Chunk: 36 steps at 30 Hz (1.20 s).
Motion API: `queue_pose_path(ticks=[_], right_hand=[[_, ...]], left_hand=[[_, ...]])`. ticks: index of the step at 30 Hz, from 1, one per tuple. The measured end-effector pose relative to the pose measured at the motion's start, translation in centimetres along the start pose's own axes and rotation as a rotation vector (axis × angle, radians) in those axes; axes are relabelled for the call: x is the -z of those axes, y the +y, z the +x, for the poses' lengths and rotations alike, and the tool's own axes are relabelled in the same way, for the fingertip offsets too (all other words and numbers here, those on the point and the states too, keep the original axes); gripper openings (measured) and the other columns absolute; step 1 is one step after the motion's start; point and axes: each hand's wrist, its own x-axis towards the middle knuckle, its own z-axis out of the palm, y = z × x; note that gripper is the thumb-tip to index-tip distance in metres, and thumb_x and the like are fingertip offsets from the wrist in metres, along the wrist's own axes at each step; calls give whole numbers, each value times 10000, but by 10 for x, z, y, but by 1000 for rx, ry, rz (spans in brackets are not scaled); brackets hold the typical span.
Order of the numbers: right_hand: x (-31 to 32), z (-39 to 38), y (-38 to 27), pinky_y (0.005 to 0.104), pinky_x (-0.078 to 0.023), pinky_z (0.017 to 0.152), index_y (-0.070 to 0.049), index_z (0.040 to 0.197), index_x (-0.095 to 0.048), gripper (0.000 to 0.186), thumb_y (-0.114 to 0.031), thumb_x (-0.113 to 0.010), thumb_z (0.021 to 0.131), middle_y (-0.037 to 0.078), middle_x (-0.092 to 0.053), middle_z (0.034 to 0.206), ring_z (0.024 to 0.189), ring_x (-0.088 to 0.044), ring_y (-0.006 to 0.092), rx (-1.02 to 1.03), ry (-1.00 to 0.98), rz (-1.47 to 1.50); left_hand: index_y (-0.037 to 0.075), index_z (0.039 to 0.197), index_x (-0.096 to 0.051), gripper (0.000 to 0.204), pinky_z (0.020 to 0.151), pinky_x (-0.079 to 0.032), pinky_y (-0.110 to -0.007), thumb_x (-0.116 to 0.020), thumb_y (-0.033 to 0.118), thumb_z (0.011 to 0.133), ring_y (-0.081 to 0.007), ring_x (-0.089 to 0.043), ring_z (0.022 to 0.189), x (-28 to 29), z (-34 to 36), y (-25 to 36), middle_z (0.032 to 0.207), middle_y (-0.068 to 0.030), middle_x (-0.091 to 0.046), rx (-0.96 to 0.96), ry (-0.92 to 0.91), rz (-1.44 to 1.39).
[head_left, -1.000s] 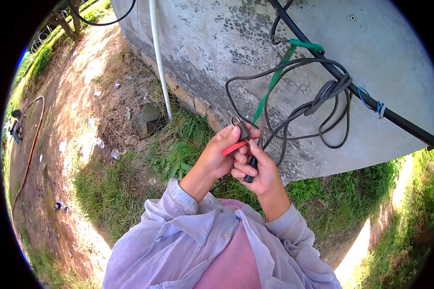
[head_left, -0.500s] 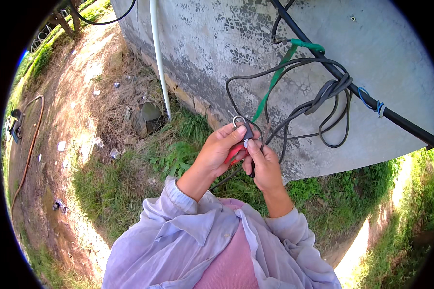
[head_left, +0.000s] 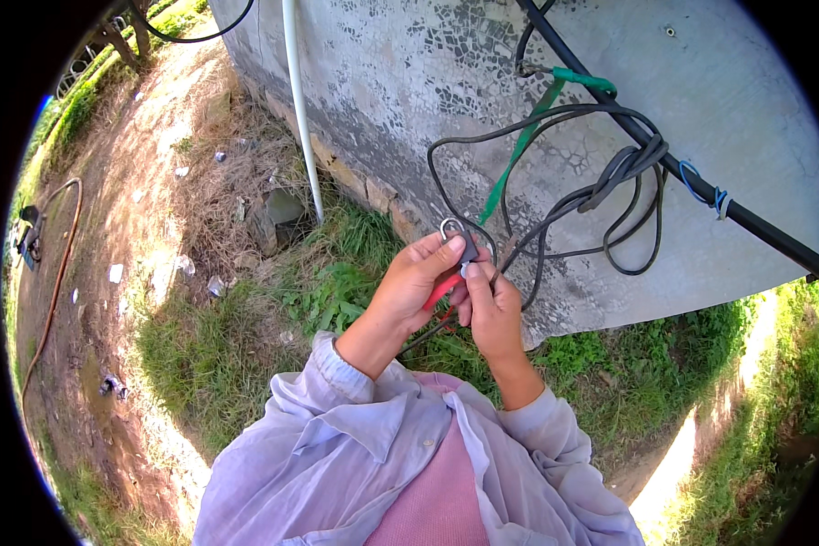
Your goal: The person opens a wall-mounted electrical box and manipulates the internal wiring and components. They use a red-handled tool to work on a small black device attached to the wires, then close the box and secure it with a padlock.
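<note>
My left hand (head_left: 412, 281) is closed on a padlock (head_left: 469, 249) with a dark body. Its silver shackle (head_left: 448, 225) sticks up past my thumb. At the lower end of the lock, my right hand (head_left: 495, 317) pinches what looks like a silver key (head_left: 465, 270), mostly covered by thumb and fingers. Whether it sits in the keyhole I cannot tell. A red piece (head_left: 442, 290), perhaps a handle or strap, shows under my left fingers; its kind is unclear. Loops of black cable (head_left: 555, 218) hang right behind both hands.
A thick black pipe or cable (head_left: 746, 215) slants across the grey wall (head_left: 391, 82), with green strap (head_left: 522, 147) and blue wire (head_left: 692, 183) tied on it. A white pipe (head_left: 298, 100) stands against the wall at left. Grass (head_left: 209, 364) and scattered litter cover the ground.
My right hand has turned a little and shifted slightly left. A dark piece below its fingers has gone out of sight. My left hand keeps its hold on the padlock.
</note>
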Motion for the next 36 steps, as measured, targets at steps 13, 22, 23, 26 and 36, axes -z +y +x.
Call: queue_pose_path(ticks=[13,22,23,26,36], right_hand=[[2,-1,3,256,-337,412,-48,787,-529,270,-268,-424,906,33,-482,547,376,-368,95,-208,-139,609],[20,1,5,251,-297,402,-99,873,-546,232,-288,-417,908,19,-481,564,336,-328,63,-464,-456,1269],[21,-1,5,253,-310,409,-90,862,-534,253,-288,-387,916,25,-484,574,339,-337,62,-469,-500,1309],[19,-5,6,263,-348,435,-52,897,-514,338,-324,-317,939,65,-536,664,358,-359,66,-469,-730,1367],[13,-11,-4,213,-357,422,11,938,-549,298,-255,-414,940,72,-588,711,412,-405,64,-74,-131,144]], left_hand=[[11,1011,-537,262,692,-506,-303,-539,239,881,-175,-601,791,2,-3,-3,989,-124,-607,21,-40,-18],[14,1071,-526,320,611,-492,-241,-560,263,873,-113,-593,671,-33,-7,8,796,-58,-612,-1,112,-176],[17,1052,-534,306,634,-488,-248,-568,259,868,-112,-591,691,-30,-6,6,802,-52,-613,-18,47,-112],[29,984,-556,252,694,-477,-263,-596,240,851,-110,-587,741,-5,-2,0,819,-39,-615,-27,-95,-2],[70,865,-570,117,712,-463,-267,-626,165,829,-113,-574,756,1,-5,-3,837,-31,-615,-107,64,43]])
